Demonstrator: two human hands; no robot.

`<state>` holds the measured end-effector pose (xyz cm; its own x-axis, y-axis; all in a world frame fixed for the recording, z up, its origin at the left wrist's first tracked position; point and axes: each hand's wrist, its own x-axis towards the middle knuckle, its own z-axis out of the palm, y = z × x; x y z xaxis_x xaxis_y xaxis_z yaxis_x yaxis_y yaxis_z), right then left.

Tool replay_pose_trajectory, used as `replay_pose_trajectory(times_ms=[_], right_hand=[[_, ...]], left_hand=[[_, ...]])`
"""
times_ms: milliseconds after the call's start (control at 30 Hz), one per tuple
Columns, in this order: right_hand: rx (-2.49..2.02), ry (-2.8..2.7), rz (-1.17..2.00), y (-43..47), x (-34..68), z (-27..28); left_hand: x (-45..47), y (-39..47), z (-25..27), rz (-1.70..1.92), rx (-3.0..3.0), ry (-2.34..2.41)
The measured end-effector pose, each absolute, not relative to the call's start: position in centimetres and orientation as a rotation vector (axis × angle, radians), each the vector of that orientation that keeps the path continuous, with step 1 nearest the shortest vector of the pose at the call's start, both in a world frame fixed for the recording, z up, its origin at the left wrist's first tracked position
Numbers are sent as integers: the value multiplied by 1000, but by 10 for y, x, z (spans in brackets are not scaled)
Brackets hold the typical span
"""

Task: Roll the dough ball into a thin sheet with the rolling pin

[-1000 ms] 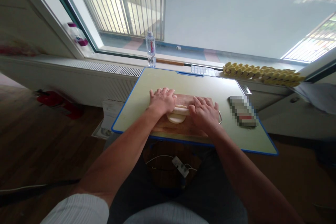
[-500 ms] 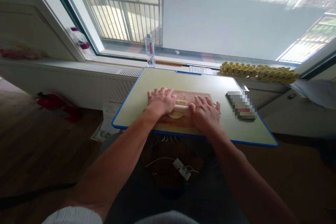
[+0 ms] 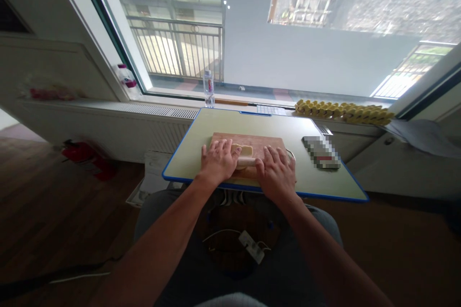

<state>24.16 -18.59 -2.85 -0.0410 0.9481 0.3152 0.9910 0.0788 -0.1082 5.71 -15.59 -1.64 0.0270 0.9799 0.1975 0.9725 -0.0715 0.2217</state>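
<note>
A pale rolling pin (image 3: pixel 246 162) lies crosswise on a wooden cutting board (image 3: pixel 264 140). Under it is a flattened piece of dough (image 3: pixel 243 151), showing mostly on the pin's far side. My left hand (image 3: pixel 219 160) rests palm down over the left end of the pin, fingers stretched forward. Over the right end lies my right hand (image 3: pixel 277 170), also palm down with fingers extended and slightly apart. Both hands hide the pin's ends. A metal handle (image 3: pixel 291 154) curves out from the board's right side, partly behind my right hand.
The board sits on a light green table (image 3: pixel 194 139) with a blue edge. A pixelated flat object (image 3: pixel 321 152) lies at the right. Along the windowsill are a water bottle (image 3: pixel 208 90) and a yellow ruffled strip (image 3: pixel 342 112). A red fire extinguisher (image 3: pixel 88 158) stands on the floor at left.
The camera has tilted up, so the scene sits lower. Both hands have drawn the rolling pin toward me across the board; more dough shows beyond it and less on the near side.
</note>
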Motion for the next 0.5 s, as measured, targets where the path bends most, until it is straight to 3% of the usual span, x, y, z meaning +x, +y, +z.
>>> replay_pose_trajectory(times_ms=[500], right_hand=[[-1873, -2220, -234, -142, 239, -4]], left_hand=[[52, -114, -8, 315, 2148, 2082]])
